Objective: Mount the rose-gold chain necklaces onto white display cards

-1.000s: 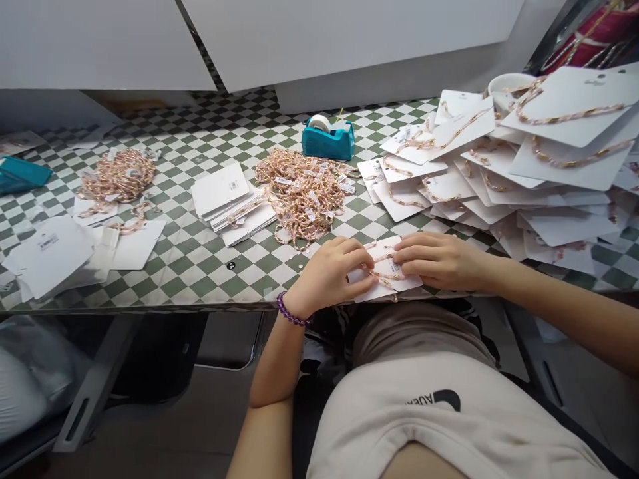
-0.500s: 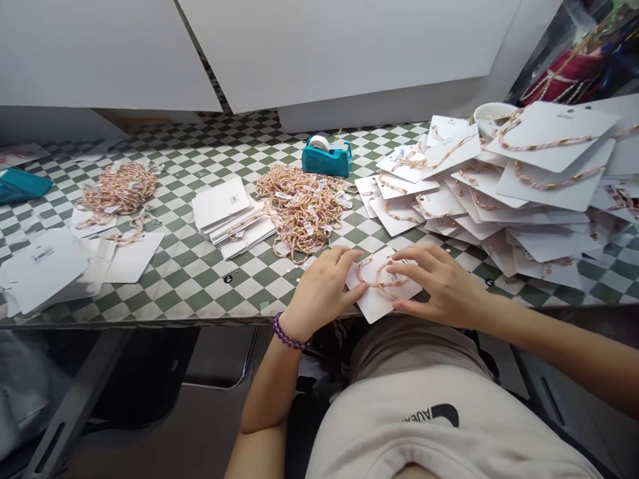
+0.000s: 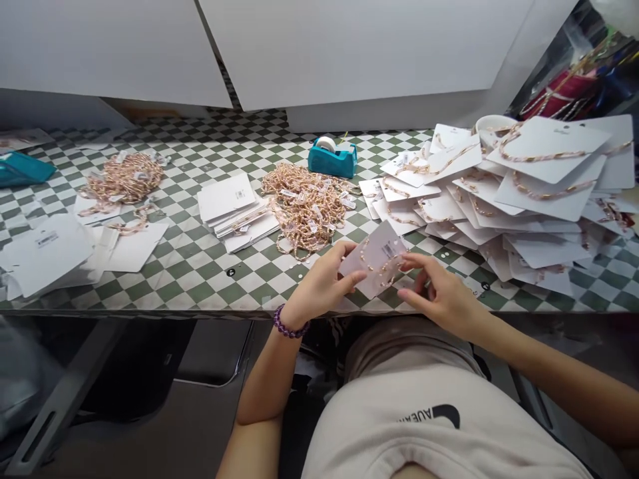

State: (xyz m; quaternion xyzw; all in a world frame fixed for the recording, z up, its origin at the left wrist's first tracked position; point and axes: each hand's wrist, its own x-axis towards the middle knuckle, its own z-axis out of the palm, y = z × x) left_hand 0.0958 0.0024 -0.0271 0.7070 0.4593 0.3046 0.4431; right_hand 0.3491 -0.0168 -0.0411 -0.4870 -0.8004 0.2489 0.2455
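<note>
A small white card (image 3: pixel 375 243) with a printed barcode is held tilted above the table's front edge. My left hand (image 3: pixel 325 279) pinches its left side, thumb on top. A pink and gold beaded strand (image 3: pixel 388 271) lies across the card's face in loose curves. By the card's right edge is my right hand (image 3: pixel 433 293), thumb and forefinger apart, the forefinger at the edge near the beads. Behind the hands lies a heap of beaded strands (image 3: pixel 309 206) with small white tags. Left of that heap is a stack of white cards (image 3: pixel 225 198).
A teal tape dispenser (image 3: pixel 332 158) stands behind the heap. On the right, carded strands (image 3: pixel 544 193) form a tall, uneven pile beside a white cup (image 3: pixel 492 124). Another strand heap (image 3: pixel 124 176), loose cards (image 3: pixel 44 256) and a teal object (image 3: pixel 24 169) lie on the left.
The card has gone from lying flat to being lifted and tilted in my left hand, and a barcode now shows. My right hand has drawn back slightly to the card's right edge, fingers more curled.
</note>
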